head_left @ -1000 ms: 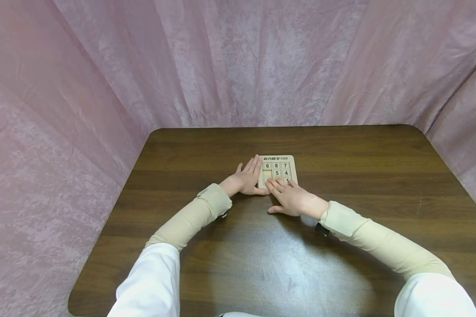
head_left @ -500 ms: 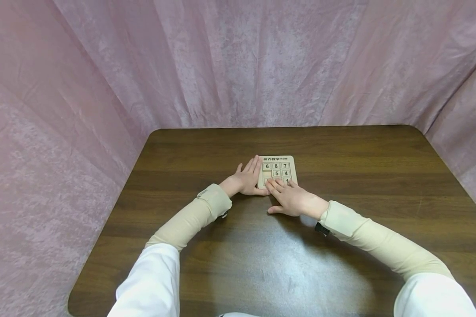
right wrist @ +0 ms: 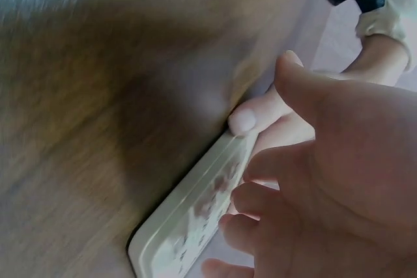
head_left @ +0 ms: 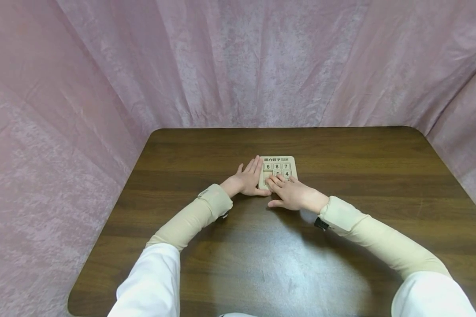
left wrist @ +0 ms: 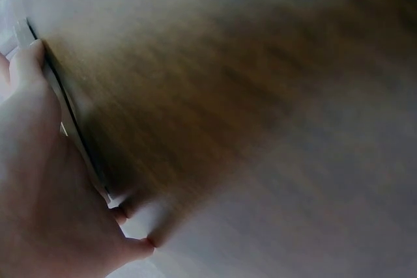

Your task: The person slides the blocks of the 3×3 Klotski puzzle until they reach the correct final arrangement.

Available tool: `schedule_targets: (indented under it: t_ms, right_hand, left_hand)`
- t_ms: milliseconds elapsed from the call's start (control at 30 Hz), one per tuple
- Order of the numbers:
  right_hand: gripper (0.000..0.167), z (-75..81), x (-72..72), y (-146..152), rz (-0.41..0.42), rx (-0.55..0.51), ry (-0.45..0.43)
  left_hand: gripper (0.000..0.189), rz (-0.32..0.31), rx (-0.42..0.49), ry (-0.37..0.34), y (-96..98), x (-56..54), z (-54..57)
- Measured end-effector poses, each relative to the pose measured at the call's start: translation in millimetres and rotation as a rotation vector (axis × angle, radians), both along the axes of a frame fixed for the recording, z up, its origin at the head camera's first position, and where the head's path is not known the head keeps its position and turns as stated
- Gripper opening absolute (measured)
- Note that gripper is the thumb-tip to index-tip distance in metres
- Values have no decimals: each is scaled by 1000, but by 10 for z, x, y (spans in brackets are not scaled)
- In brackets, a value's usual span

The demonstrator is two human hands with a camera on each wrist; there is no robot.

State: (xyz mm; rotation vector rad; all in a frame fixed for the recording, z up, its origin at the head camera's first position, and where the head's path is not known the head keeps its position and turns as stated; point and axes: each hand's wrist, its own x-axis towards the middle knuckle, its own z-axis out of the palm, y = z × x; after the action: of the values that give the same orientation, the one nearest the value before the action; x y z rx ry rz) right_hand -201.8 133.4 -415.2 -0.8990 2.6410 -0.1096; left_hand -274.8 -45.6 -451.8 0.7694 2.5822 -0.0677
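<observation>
A pale number sliding puzzle (head_left: 278, 159) lies flat on the table, with 6, 8 and 7 readable in its far row and a 4 further down. My left hand (head_left: 247, 179) braces its left side, fingers straight along the edge and thumb at the near-left corner. The right hand (head_left: 294, 194) lies over the near part, its fingertips touching the tiles and partly covering the 5. The near row is mostly hidden under it. In the right wrist view the left thumb (right wrist: 246, 119) presses against the puzzle's rim, beside the bent right fingers (right wrist: 254, 198).
The brown wooden table (head_left: 206, 149) has rounded corners and surrounds the puzzle. Pink curtains (head_left: 238, 66) hang behind it and at the sides. Both wrists wear pale straps with dark devices beneath.
My right hand has shifted slightly away from me, its fingertips moving from the near row up toward the middle row. The left hand keeps its place at the puzzle's left edge.
</observation>
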Motion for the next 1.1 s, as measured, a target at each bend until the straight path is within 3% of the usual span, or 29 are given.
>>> schedule_targets:
  t_ms: [367,600,1100]
  right_hand:
    - [77,-83,-236,13,-25,0,38]
    - [80,-150,-345,-5,-50,8,18]
    - [82,-168,-401,-15,-70,-18,11]
  left_hand:
    - [115,-19,-46,31,17,-18,-18]
    - [115,-12,-61,12,21,-22,-17]
    - [118,-4,-32,5,6,-1,23]
